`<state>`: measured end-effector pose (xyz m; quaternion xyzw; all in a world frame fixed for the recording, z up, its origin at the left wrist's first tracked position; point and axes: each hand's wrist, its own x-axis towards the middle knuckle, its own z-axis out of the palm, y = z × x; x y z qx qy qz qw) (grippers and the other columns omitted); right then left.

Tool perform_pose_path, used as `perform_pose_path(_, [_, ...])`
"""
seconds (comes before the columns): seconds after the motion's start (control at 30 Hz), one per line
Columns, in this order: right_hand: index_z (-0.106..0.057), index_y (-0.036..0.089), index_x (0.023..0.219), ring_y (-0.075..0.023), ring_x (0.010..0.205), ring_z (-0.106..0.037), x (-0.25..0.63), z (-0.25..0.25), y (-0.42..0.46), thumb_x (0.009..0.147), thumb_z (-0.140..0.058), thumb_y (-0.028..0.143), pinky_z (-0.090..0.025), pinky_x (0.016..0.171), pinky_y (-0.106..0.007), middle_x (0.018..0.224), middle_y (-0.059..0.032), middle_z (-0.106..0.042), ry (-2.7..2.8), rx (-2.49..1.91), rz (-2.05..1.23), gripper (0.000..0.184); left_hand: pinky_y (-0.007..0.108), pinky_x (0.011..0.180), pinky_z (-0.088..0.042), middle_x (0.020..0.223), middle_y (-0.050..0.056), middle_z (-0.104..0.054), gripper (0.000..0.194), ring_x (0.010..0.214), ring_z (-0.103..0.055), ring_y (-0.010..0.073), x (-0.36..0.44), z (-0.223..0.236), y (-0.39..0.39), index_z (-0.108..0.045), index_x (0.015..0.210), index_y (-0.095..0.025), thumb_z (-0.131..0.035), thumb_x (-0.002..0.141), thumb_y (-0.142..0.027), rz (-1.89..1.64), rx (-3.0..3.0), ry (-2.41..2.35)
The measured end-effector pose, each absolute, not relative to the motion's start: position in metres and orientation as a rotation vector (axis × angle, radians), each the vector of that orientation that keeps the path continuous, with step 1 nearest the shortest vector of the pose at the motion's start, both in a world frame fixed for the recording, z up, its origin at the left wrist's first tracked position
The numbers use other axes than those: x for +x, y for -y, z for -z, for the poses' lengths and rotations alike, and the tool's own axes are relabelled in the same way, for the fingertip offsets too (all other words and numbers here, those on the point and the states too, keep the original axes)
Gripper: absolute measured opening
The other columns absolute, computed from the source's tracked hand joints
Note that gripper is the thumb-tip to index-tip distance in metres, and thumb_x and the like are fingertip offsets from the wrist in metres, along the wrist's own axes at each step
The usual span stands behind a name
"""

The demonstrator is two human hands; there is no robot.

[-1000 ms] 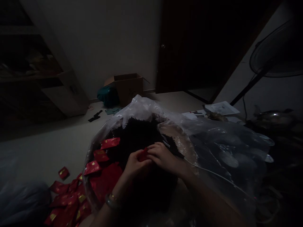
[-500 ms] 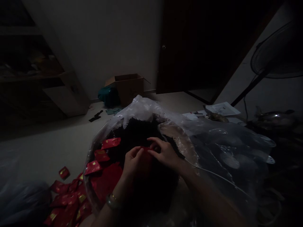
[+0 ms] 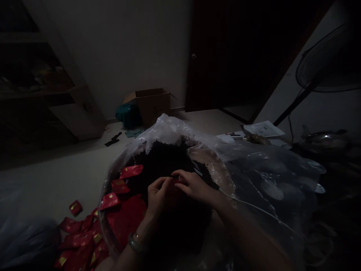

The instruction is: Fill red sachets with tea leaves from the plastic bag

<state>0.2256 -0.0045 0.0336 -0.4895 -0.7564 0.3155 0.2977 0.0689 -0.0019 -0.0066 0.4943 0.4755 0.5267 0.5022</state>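
In the dim head view a small red packet (image 3: pixel 172 192) is between my two hands, mostly hidden by the fingers. My left hand (image 3: pixel 158 191) pinches its left side with thumb and forefinger. My right hand (image 3: pixel 193 185) has curled fingers at the packet's right top edge. Both hands are over a heap of dark, leaf-like loose material (image 3: pixel 166 154) in a round container lined with clear plastic (image 3: pixel 169 126). Red packets with gold marks, one of them a flat packet (image 3: pixel 109 201), lie at the heap's left side, beside a larger red area (image 3: pixel 126 218).
More red packets (image 3: pixel 76 239) are piled on the floor at lower left. A cardboard box (image 3: pixel 153 105) and a teal bag (image 3: pixel 129 114) stand by the wall. A white cord (image 3: pixel 254 207) crosses the plastic at right. A fan (image 3: pixel 324 60) stands at far right.
My right fingers have shifted slightly left and down, closer to my left fingertips. Less of the red packet's top edge shows. A pale, thin object now shows behind my right hand.
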Motion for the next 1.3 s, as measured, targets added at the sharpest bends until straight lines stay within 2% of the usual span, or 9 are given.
perform_pose_path(0.17, [-0.059, 0.019, 0.115, -0.0155, 0.077, -0.062, 0.223, -0.029, 0.002, 0.071, -0.070, 0.013, -0.050, 0.069, -0.027, 0.096, -0.0046, -0.065, 1.794, -1.252, -0.660, 0.045, 0.022, 0.066, -0.045, 0.073, 0.001, -0.070, 0.020, 0.071, -0.062, 0.0149, 0.062, -0.002, 0.001, -0.073, 0.071, -0.017, -0.068, 0.072, -0.036, -1.311, 1.206, -1.148])
perform_pose_path(0.33, [-0.070, 0.019, 0.074, -0.0150, 0.073, -0.062, 0.226, -0.029, -0.002, 0.074, -0.070, 0.018, -0.048, 0.069, -0.026, 0.076, -0.0008, -0.067, 1.795, -1.255, -0.756, 0.001, 0.023, 0.065, -0.047, 0.071, 0.001, -0.070, 0.020, 0.071, -0.062, 0.0159, 0.061, -0.003, 0.002, -0.074, 0.071, -0.017, -0.069, 0.071, -0.036, -1.319, 1.199, -1.133])
perform_pose_path(0.53, [-0.070, 0.018, 0.067, -0.0144, 0.068, -0.062, 0.230, -0.035, 0.000, 0.073, -0.070, 0.017, -0.046, 0.065, -0.025, 0.070, 0.0000, -0.068, 1.719, -1.297, -0.787, 0.007, 0.026, 0.064, -0.050, 0.075, 0.006, -0.074, 0.025, 0.072, -0.066, 0.0203, 0.056, -0.008, -0.003, -0.076, 0.074, -0.016, -0.072, 0.064, -0.038, -1.194, 1.179, -1.180])
perform_pose_path(0.8, [-0.073, 0.019, 0.071, -0.0156, 0.073, -0.063, 0.231, -0.034, -0.001, 0.073, -0.069, 0.016, -0.047, 0.068, -0.026, 0.074, -0.0012, -0.069, 1.811, -1.265, -0.881, 0.006, 0.027, 0.064, -0.051, 0.070, 0.007, -0.074, 0.016, 0.071, -0.067, 0.0228, 0.052, -0.018, -0.004, -0.075, 0.065, -0.017, -0.074, 0.058, -0.032, -1.074, 1.251, -1.133])
perform_pose_path(0.93, [-0.074, 0.020, 0.070, -0.0144, 0.069, -0.062, 0.228, -0.029, 0.001, 0.074, -0.069, 0.017, -0.047, 0.064, -0.024, 0.071, -0.0008, -0.066, 1.786, -1.259, -0.876, 0.007, 0.025, 0.065, -0.049, 0.079, 0.007, -0.074, 0.031, 0.073, -0.066, 0.0193, 0.059, -0.012, -0.002, -0.073, 0.083, -0.014, -0.077, 0.058, -0.032, -0.945, 1.183, -1.009])
perform_pose_path(1.0, [-0.074, 0.019, 0.069, -0.0142, 0.068, -0.062, 0.225, -0.027, 0.002, 0.073, -0.070, 0.017, -0.046, 0.063, -0.024, 0.070, -0.0008, -0.066, 1.771, -1.272, -0.904, 0.006, 0.023, 0.061, -0.047, 0.072, 0.005, -0.071, 0.037, 0.064, -0.063, 0.0161, 0.064, -0.009, 0.000, -0.072, 0.084, -0.012, -0.081, 0.053, -0.029, -0.850, 1.148, -0.997])
perform_pose_path(1.1, [-0.075, 0.019, 0.069, -0.0156, 0.070, -0.063, 0.225, -0.026, -0.002, 0.073, -0.069, 0.018, -0.048, 0.066, -0.025, 0.072, -0.0013, -0.068, 1.776, -1.273, -0.962, 0.006, 0.020, 0.049, -0.040, 0.051, -0.002, -0.061, 0.030, 0.048, -0.054, 0.0107, 0.069, -0.004, 0.001, -0.067, 0.065, -0.010, -0.084, 0.046, -0.026, -0.795, 1.108, -1.109])
perform_pose_path(1.23, [-0.073, 0.019, 0.094, -0.0202, 0.088, -0.066, 0.257, -0.017, -0.022, 0.080, -0.062, 0.024, -0.050, 0.080, -0.031, 0.094, -0.0045, -0.073, 1.795, -1.358, -0.977, 0.018, 0.022, 0.052, -0.043, 0.057, 0.002, -0.066, 0.031, 0.052, -0.058, 0.0132, 0.070, -0.001, 0.000, -0.070, 0.068, -0.009, -0.083, 0.046, -0.026, -0.831, 1.052, -1.162])
perform_pose_path(1.3, [-0.066, 0.017, 0.110, -0.0230, 0.101, -0.063, 0.283, -0.005, -0.033, 0.083, -0.059, 0.023, -0.047, 0.089, -0.035, 0.109, -0.0083, -0.069, 1.804, -1.565, -0.788, 0.029, 0.025, 0.058, -0.047, 0.066, 0.006, -0.071, 0.034, 0.059, -0.064, 0.0170, 0.068, -0.001, -0.001, -0.072, 0.074, -0.009, -0.083, 0.048, -0.027, -0.859, 1.019, -1.157])
